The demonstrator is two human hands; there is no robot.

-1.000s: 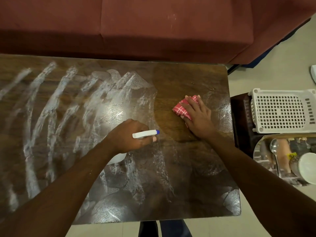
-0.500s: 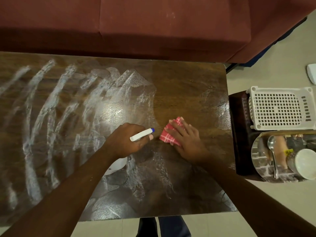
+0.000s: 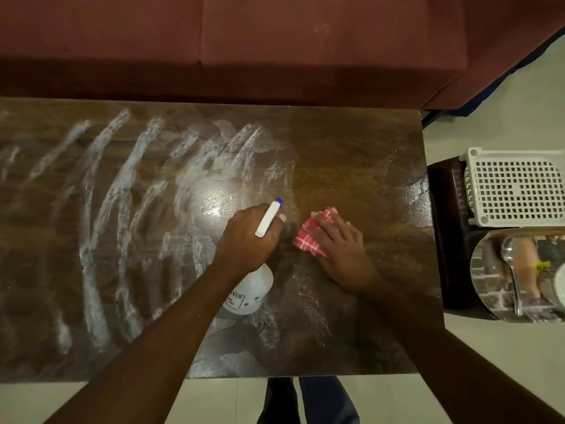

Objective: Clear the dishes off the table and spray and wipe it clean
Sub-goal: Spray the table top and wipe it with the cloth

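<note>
Red-checked cloth (image 3: pixel 307 242), bunched, pressed under flat fingers of right grip (image 3: pixel 344 252); left grip (image 3: pixel 247 237) alongside clasps white spray bottle (image 3: pixel 252 290).

The left hand (image 3: pixel 247 237) is wrapped round the neck of the spray bottle (image 3: pixel 253 287), so the trigger and the shoulder are out of sight, and the print on its side is too small to read. Most of the red checked cloth (image 3: pixel 307 241) lies under the right hand (image 3: pixel 344 254). Far left of the hands the tabletop (image 3: pixel 351 166) runs out of view. Past the right hand, the white basket (image 3: pixel 516 188) and the shiny tray (image 3: pixel 486 273) with a spoon (image 3: pixel 510 261) are cut off, and what else sits on the tray is a blur.
</note>
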